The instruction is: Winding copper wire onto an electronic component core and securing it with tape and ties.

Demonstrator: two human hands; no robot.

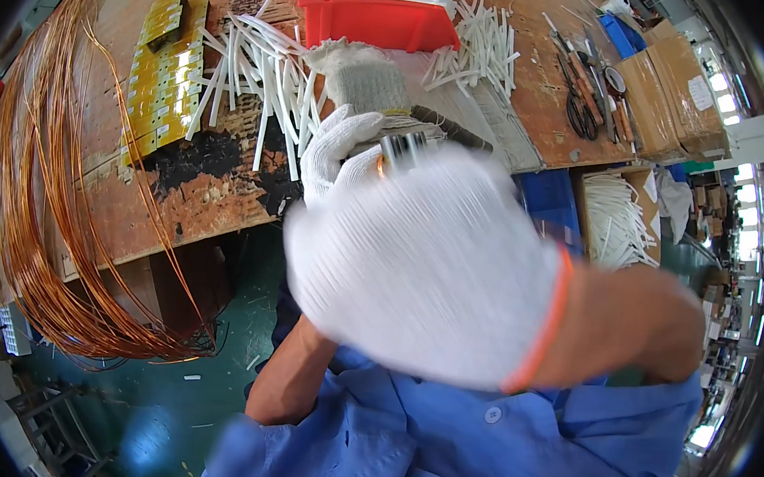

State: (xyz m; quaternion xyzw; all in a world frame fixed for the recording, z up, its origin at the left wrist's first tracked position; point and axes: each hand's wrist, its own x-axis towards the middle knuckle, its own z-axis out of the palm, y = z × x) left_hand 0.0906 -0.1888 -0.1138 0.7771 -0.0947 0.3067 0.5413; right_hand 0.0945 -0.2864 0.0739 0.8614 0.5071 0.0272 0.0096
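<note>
Head view shows the right hand (425, 260), gloved and blurred, covering a small metal part (404, 148); left hand (340, 150) pinches that part above the worktop (206, 189) edge; right fingers' state I cannot tell; likely mid-fitting; steady alignment needed next.

Hands (416, 259): white knit cloth gloves. Table (215, 189): worn rough wood. Left wire coil (43, 212): glossy copper. Far bin (377, 18): smooth red plastic.
</note>
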